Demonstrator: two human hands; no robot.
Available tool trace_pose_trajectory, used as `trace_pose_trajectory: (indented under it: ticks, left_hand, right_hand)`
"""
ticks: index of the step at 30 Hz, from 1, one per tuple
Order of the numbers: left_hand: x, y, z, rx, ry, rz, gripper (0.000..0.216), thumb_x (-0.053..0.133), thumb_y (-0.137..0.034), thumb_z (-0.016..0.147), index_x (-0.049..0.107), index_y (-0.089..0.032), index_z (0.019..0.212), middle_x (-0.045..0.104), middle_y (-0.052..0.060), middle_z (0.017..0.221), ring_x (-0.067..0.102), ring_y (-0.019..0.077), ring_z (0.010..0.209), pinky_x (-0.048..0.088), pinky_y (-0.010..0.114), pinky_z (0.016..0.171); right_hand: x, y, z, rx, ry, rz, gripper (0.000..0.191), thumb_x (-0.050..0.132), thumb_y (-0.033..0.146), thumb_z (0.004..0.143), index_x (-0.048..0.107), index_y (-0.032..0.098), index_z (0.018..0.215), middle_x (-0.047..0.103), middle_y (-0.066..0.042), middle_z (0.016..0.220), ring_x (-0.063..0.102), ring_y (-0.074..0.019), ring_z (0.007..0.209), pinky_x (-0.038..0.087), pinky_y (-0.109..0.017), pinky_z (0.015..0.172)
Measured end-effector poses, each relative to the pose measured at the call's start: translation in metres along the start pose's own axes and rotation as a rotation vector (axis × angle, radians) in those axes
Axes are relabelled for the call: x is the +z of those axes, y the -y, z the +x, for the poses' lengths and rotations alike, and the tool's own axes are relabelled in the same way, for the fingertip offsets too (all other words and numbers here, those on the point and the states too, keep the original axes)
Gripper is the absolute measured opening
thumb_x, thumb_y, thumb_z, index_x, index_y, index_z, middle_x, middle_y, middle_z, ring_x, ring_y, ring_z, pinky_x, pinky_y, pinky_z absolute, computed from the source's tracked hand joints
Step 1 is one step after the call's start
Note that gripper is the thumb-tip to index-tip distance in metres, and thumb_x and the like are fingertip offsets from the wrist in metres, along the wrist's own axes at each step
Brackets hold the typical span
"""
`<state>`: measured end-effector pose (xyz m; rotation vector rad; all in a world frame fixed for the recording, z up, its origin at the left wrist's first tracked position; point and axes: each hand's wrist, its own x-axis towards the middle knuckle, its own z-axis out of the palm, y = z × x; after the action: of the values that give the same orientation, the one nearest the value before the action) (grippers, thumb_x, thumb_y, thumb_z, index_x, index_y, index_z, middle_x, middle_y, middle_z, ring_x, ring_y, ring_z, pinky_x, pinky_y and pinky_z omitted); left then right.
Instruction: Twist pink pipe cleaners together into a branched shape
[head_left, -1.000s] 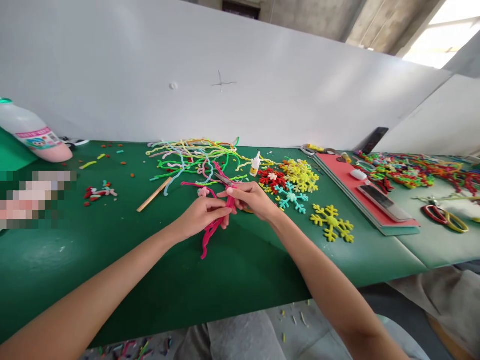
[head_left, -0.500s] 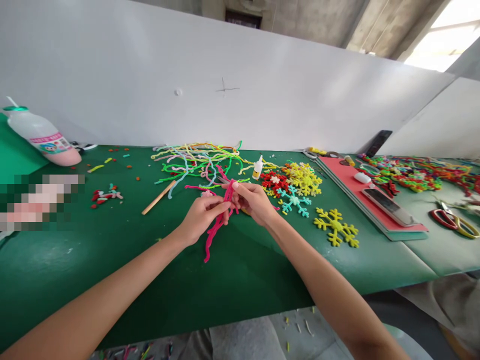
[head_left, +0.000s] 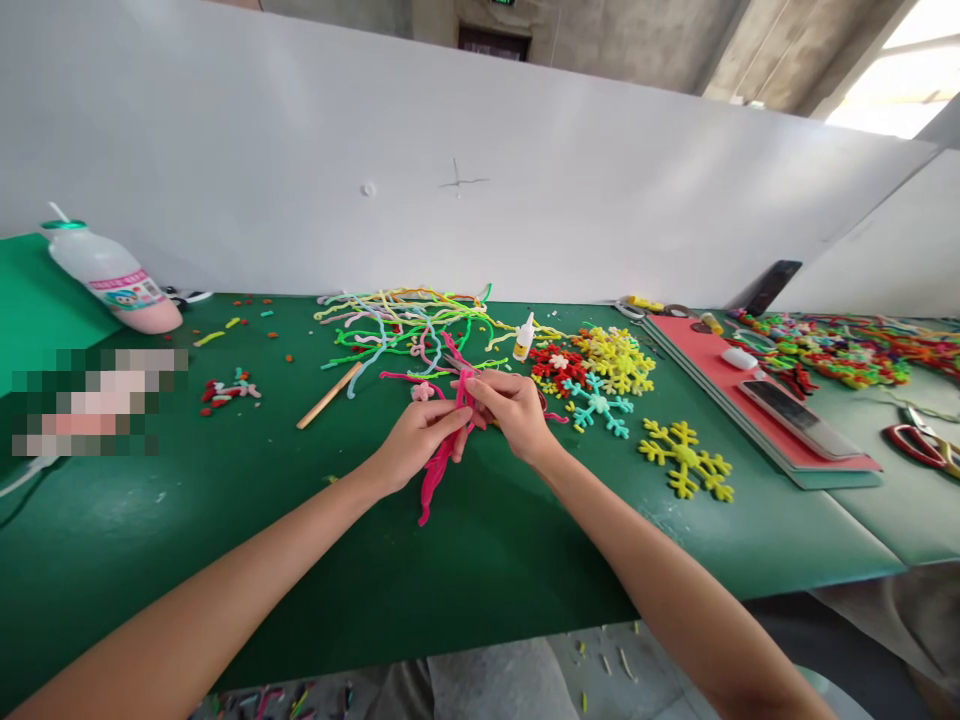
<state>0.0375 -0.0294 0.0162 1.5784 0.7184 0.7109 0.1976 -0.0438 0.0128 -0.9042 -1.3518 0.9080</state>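
Observation:
My left hand point(head_left: 417, 438) and my right hand point(head_left: 511, 411) meet over the middle of the green table point(head_left: 225, 520). Both pinch the same bundle of hot-pink pipe cleaners point(head_left: 439, 465), whose loose ends hang down toward me and stick up past my fingers. Just behind my hands lies a tangled pile of coloured pipe cleaners point(head_left: 397, 325). A small pink flower piece point(head_left: 422, 391) rests beside my left hand.
Finished snowflakes lie to the right: red point(head_left: 556, 365), yellow point(head_left: 616, 358), teal point(head_left: 598, 405) and another yellow point(head_left: 686, 460). A small glue bottle point(head_left: 525, 338), a wooden stick point(head_left: 328, 395), a drink bottle point(head_left: 112, 277), a phone point(head_left: 796, 410) on a red board and scissors point(head_left: 922, 445) are about.
My hands stay pinched on the pink bundle with small finger shifts. The view has tilted down and left slightly, so things sit a little lower and further right.

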Motion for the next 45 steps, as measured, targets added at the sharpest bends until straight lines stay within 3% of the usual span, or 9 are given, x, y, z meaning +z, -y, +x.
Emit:
trace_pose_trajectory:
  ticks: [4,10,16,23,27,30,36,39,45]
  left_hand:
    - [0.0,0.003,0.001,-0.012,0.037,-0.185,0.03,0.057,-0.042,0.089,0.065,-0.016,0.08,0.052,-0.003,0.049,0.046,0.0098,0.046,0.036,0.024,0.05]
    - [-0.001,0.001,-0.001,0.029,-0.01,-0.087,0.031,0.056,-0.043,0.091,0.065,-0.015,0.08,0.053,-0.003,0.051,0.047,0.009,0.047,0.036,0.023,0.049]
    - [0.0,0.006,0.0,0.015,-0.051,-0.11,0.033,0.055,-0.045,0.091,0.065,-0.016,0.08,0.051,-0.003,0.049,0.046,0.0101,0.047,0.038,0.024,0.051]
    - [0.003,0.007,-0.001,-0.053,0.071,-0.094,0.031,0.057,-0.044,0.09,0.067,-0.016,0.081,0.055,-0.002,0.05,0.049,0.0108,0.048,0.039,0.025,0.054]
    - [0.003,0.005,0.001,-0.043,0.049,-0.096,0.029,0.061,-0.042,0.088,0.069,-0.015,0.08,0.063,0.001,0.059,0.058,0.0124,0.059,0.046,0.026,0.066]
    - [0.002,0.006,0.003,-0.088,0.031,-0.242,0.026,0.066,-0.041,0.085,0.069,-0.015,0.083,0.068,0.003,0.074,0.064,0.0148,0.071,0.051,0.03,0.075]
    - [0.0,0.006,0.004,-0.079,-0.034,-0.146,0.024,0.074,-0.037,0.078,0.067,-0.015,0.08,0.07,0.003,0.079,0.064,0.0158,0.076,0.052,0.03,0.076]
    - [0.0,0.005,0.004,-0.058,-0.091,-0.112,0.025,0.077,-0.035,0.075,0.061,-0.015,0.076,0.068,0.002,0.082,0.063,0.0146,0.076,0.051,0.029,0.073]
    - [-0.001,0.003,0.002,-0.164,0.157,-0.331,0.019,0.073,-0.026,0.078,0.065,-0.016,0.091,0.062,0.003,0.093,0.06,0.014,0.088,0.055,0.029,0.079]
  right_hand:
    - [0.004,0.003,-0.003,-0.035,-0.114,-0.008,0.043,0.065,0.038,0.084,0.05,0.017,0.049,0.04,0.001,0.054,0.034,-0.0097,0.052,0.03,-0.029,0.052]
    - [0.014,0.006,-0.003,0.123,-0.175,0.246,0.044,0.07,0.036,0.078,0.046,0.018,0.046,0.038,0.003,0.05,0.032,-0.0085,0.046,0.026,-0.028,0.046]
    - [0.003,0.002,0.001,0.158,0.037,0.112,0.045,0.062,0.052,0.083,0.052,0.017,0.055,0.044,0.002,0.051,0.038,-0.0086,0.048,0.028,-0.025,0.046]
    - [-0.005,0.003,0.002,0.183,0.21,0.118,0.039,0.066,0.047,0.082,0.062,0.015,0.059,0.048,0.002,0.055,0.047,-0.0081,0.044,0.032,-0.024,0.044]
    - [-0.01,0.003,0.005,0.179,0.205,0.077,0.037,0.068,0.048,0.08,0.067,0.015,0.063,0.043,0.004,0.052,0.043,-0.0071,0.044,0.027,-0.024,0.043]
    - [-0.014,0.003,0.007,0.215,0.166,0.096,0.034,0.068,0.048,0.079,0.072,0.015,0.072,0.041,0.005,0.051,0.037,-0.0062,0.045,0.025,-0.023,0.043]
    - [-0.017,0.006,0.008,0.254,0.163,0.14,0.043,0.069,0.049,0.077,0.059,0.015,0.052,0.042,0.004,0.047,0.034,-0.0058,0.043,0.023,-0.024,0.043]
    - [-0.017,0.004,0.008,0.214,0.173,0.138,0.042,0.068,0.048,0.08,0.061,0.015,0.054,0.04,0.004,0.046,0.033,-0.0053,0.043,0.021,-0.024,0.043]
    - [-0.024,0.0,0.011,0.171,0.09,0.198,0.034,0.065,0.046,0.083,0.074,0.014,0.081,0.044,0.004,0.052,0.036,-0.0055,0.045,0.02,-0.023,0.044]
